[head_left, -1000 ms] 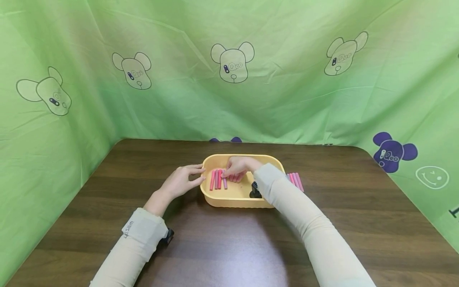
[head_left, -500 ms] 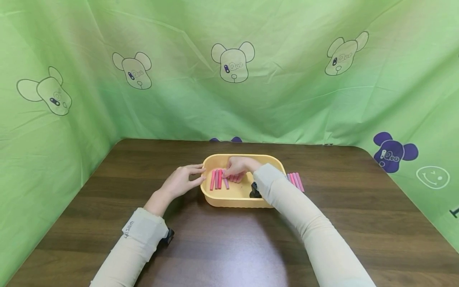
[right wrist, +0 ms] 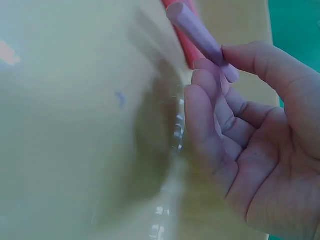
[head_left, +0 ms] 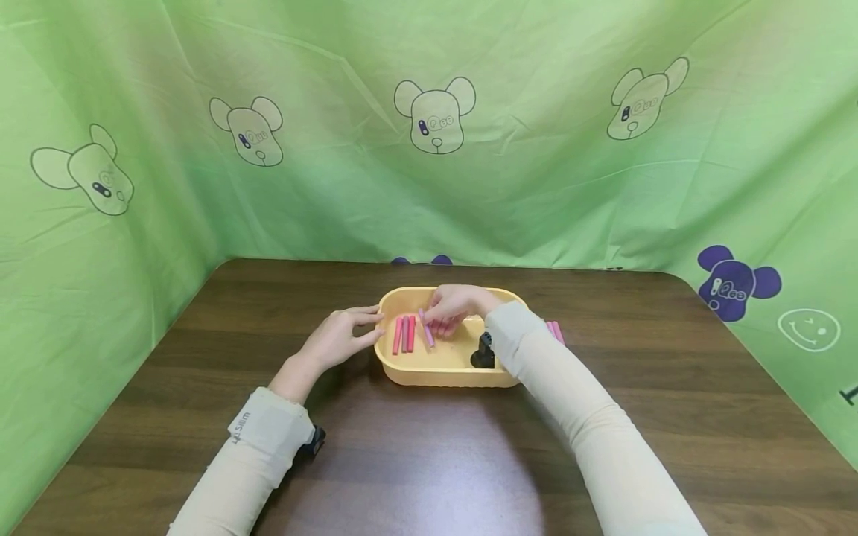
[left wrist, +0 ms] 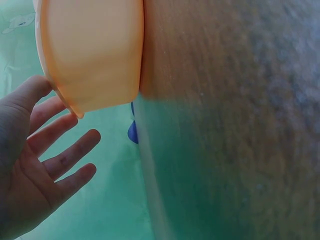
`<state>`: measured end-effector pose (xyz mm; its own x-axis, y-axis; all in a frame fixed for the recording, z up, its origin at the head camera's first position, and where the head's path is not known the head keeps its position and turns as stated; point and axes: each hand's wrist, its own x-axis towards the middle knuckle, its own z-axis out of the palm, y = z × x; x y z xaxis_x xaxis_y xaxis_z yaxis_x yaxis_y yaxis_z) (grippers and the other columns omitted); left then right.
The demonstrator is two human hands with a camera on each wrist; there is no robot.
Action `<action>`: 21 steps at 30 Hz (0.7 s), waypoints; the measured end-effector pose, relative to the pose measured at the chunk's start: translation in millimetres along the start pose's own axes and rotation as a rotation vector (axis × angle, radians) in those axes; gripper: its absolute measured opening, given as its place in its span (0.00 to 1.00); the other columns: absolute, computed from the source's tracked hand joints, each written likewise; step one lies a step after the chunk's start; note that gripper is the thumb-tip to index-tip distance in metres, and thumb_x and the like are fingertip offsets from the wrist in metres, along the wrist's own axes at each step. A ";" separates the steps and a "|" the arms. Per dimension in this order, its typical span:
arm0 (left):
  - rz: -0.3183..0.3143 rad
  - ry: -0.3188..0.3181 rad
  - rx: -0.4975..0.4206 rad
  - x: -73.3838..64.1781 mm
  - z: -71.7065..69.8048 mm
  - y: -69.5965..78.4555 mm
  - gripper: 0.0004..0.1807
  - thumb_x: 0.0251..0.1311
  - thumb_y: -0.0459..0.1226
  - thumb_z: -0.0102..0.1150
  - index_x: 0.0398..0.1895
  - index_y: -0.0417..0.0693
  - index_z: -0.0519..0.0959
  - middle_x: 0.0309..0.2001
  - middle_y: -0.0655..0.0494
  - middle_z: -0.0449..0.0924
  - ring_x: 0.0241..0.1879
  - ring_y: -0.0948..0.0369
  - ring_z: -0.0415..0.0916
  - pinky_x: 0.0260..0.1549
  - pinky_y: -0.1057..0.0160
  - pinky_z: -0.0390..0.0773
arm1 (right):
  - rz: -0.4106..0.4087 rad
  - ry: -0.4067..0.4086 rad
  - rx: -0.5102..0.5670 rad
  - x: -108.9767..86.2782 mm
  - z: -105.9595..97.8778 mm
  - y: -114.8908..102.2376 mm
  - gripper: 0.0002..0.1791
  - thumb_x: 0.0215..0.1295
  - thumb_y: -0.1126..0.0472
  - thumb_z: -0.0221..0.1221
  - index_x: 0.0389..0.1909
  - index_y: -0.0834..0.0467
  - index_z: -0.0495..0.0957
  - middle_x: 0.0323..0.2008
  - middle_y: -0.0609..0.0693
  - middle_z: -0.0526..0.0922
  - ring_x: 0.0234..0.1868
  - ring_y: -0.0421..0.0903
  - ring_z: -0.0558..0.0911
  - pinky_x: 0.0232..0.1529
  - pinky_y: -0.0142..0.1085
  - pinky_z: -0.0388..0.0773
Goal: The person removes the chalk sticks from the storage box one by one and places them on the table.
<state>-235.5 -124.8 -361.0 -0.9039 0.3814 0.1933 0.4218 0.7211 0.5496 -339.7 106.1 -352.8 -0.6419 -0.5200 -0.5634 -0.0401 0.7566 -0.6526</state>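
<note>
My right hand pinches a light purple chalk stick between thumb and fingers, over the inside of a yellow plastic basin. In the right wrist view the chalk slants up from the fingertips, above the basin floor. My left hand touches the basin's left rim with nearly straight fingers; the left wrist view shows its remaining fingers spread beside the basin wall. To the left of the held chalk, several red and mauve chalk sticks lie side by side on the basin floor.
More pink and purple chalk sticks lie on the wooden table right of the basin, partly hidden by the right sleeve. A green printed cloth hangs behind the table and along its sides.
My right hand has risen slightly and moved right, lifting and tilting the purple chalk away from the row of sticks. The left hand and the basin stay put.
</note>
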 end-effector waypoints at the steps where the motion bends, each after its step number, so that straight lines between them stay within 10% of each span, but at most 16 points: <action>1: 0.000 0.000 -0.002 0.1 -0.1 0.1 0.21 0.60 0.42 0.57 0.54 0.43 0.78 0.60 0.48 0.74 0.62 0.51 0.69 0.60 0.52 0.70 | -0.006 0.004 0.002 -1.5 -1.6 0.3 0.10 0.64 0.59 0.54 0.28 0.61 0.76 0.20 0.46 0.79 0.21 0.37 0.78 0.29 0.28 0.81; 21: -0.006 -0.003 0.000 -0.1 0.7 0.4 0.21 0.60 0.43 0.56 0.55 0.44 0.78 0.60 0.49 0.74 0.63 0.52 0.69 0.60 0.52 0.70 | -0.070 0.022 0.065 -27.6 -18.8 0.3 0.10 0.65 0.62 0.52 0.34 0.66 0.77 0.25 0.48 0.81 0.27 0.38 0.81 0.37 0.32 0.83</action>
<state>-235.1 -124.2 -361.4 -0.9061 0.3790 0.1881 0.4168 0.7230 0.5510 -336.4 128.2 -327.9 -0.6563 -0.5610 -0.5045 -0.0356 0.6910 -0.7220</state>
